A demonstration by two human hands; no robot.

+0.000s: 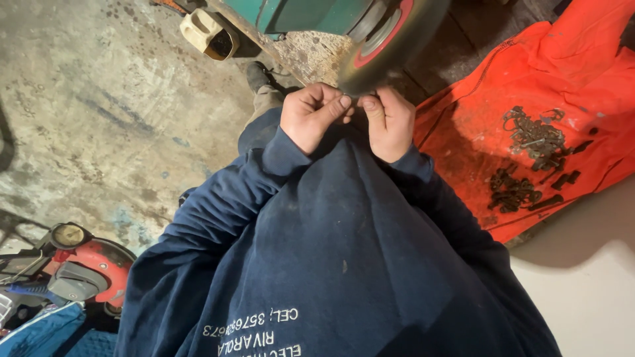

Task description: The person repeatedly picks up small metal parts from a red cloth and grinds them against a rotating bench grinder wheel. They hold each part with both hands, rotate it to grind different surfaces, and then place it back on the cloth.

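Your left hand [311, 116] and right hand [390, 122] meet just under the blurred wheel [390, 39] of the green machine [304, 13]. The fingers [331, 106] of both hands are curled closed, pinching something too small to make out between the thumbs, right at the wheel's rim. Well off beyond your right fingers, dark metal pieces [532, 155] lie heaped on an orange cloth [529, 73].
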